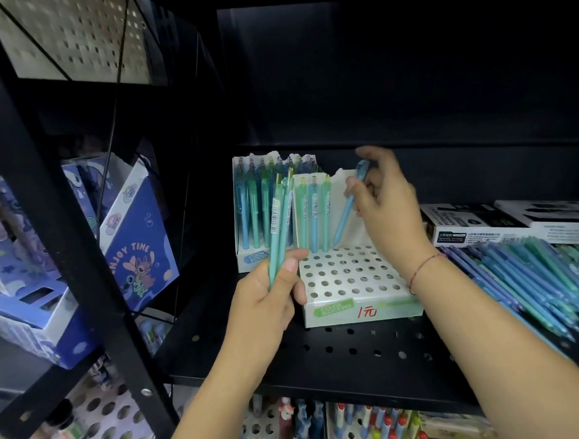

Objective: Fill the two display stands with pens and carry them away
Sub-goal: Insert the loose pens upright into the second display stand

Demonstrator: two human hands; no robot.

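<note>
At frame centre, her right hand point(384, 196) pinched a blue pen point(348, 208) over the front stand point(356, 282), while the left hand point(268, 295) gripped spare pens point(279, 219).

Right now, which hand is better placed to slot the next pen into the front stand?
Right hand: it pinches one blue pen, tip near the front stand's holes; left hand grips a pen bundle.

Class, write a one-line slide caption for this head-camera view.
Right hand holds a blue pen at the back row of the front stand; left hand grips several green pens.
</note>
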